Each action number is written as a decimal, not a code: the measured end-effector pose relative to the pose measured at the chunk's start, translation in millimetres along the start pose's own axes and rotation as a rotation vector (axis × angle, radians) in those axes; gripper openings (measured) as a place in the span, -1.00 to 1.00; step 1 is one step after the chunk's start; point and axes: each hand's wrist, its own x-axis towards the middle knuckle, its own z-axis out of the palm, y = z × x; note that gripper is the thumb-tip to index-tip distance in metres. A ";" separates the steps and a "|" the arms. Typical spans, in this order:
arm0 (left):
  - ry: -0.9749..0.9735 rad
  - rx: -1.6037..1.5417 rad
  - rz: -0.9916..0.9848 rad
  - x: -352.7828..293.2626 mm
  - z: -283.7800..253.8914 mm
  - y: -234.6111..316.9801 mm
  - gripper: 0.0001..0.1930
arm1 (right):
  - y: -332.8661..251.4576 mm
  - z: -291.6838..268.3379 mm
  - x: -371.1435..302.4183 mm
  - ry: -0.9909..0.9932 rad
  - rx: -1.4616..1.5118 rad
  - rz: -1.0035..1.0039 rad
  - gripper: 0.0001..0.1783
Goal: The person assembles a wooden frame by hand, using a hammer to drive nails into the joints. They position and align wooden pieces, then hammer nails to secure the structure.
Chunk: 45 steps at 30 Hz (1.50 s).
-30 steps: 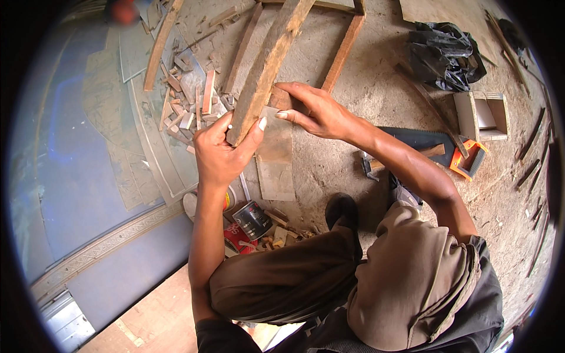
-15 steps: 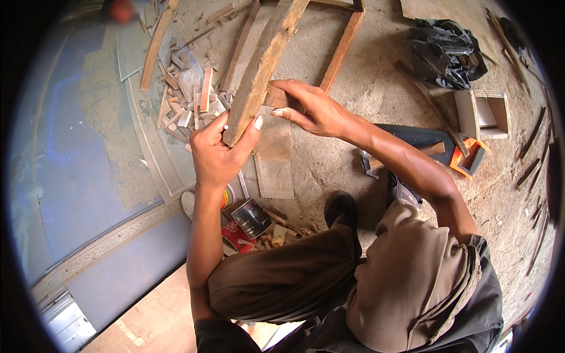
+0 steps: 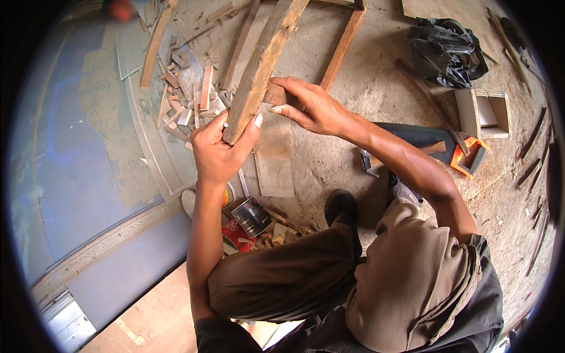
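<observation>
A long weathered wooden beam [image 3: 259,73] slants from the top of the view down to my left hand. My left hand [image 3: 220,150] is wrapped round its lower end, with the thumb along the right face. Just right of that end, my right hand [image 3: 315,109] is closed in a loose pinch on a small brown block-like piece [image 3: 274,95], which meets the beam's side. My fingers cover part of this piece, so I cannot make out its full shape. Other reddish-brown wooden bars [image 3: 343,50] of a frame stand beyond the beam.
Wood offcuts [image 3: 182,109] lie heaped at left, near glass sheets [image 3: 156,141]. A dark can [image 3: 251,217] stands by my knee. To the right are an orange-handled saw [image 3: 469,157], an open box [image 3: 493,115] and a black plastic bag [image 3: 450,53]. A flat board [image 3: 275,170] lies below my hands.
My right hand and the small brown piece have shifted very slightly up along the beam. My left hand keeps its grip at the lower end, almost unmoved.
</observation>
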 end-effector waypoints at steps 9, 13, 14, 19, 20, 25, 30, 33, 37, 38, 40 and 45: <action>0.019 0.017 0.008 -0.7 0.5 -5.0 -0.84 | -3.1 -2.9 1.8 -0.049 0.017 0.071 -0.41; 0.008 0.021 0.004 0.2 -0.1 -0.4 -0.84 | 1.3 -0.8 1.5 -0.011 -0.010 0.001 -0.40; 0.000 0.029 -0.001 0.0 -0.5 -0.4 -0.84 | 2.6 -0.2 1.1 -0.007 -0.005 -0.009 -0.39; -0.032 0.074 0.002 1.2 -4.5 1.9 -0.84 | 1.1 -3.8 1.9 -0.038 0.004 -0.010 -0.35; -0.059 0.085 0.003 1.2 -5.3 1.9 -0.79 | 2.9 -4.4 1.5 -0.035 -0.008 -0.024 -0.34; -0.068 0.036 -0.040 -2.5 -26.3 -8.7 -0.55 | 6.2 -20.0 -3.9 -0.104 -0.096 0.011 -0.26; 0.092 -0.611 -0.080 8.3 -51.0 7.3 -0.70 | 33.8 -55.3 -42.6 0.012 -0.193 0.212 -0.36; 0.144 -0.550 -0.064 9.0 -48.0 19.5 -0.78 | 35.5 -74.8 -54.9 0.012 -0.243 0.300 -0.49; 0.157 -0.419 -0.046 11.4 -25.6 35.8 -0.79 | 35.4 -73.7 -47.0 -0.072 -0.239 0.330 -0.48; 0.153 -0.391 -0.043 12.8 -23.7 35.2 -0.77 | 33.2 -68.8 -45.1 -0.077 -0.225 0.300 -0.46; 0.122 -0.268 -0.094 15.9 -21.8 33.0 -0.72 | 27.3 -53.3 -42.7 -0.089 -0.193 0.236 -0.41; -0.029 0.002 -0.269 23.4 -11.4 27.4 -0.68 | 15.4 -17.7 -32.3 -0.143 -0.207 0.171 -0.17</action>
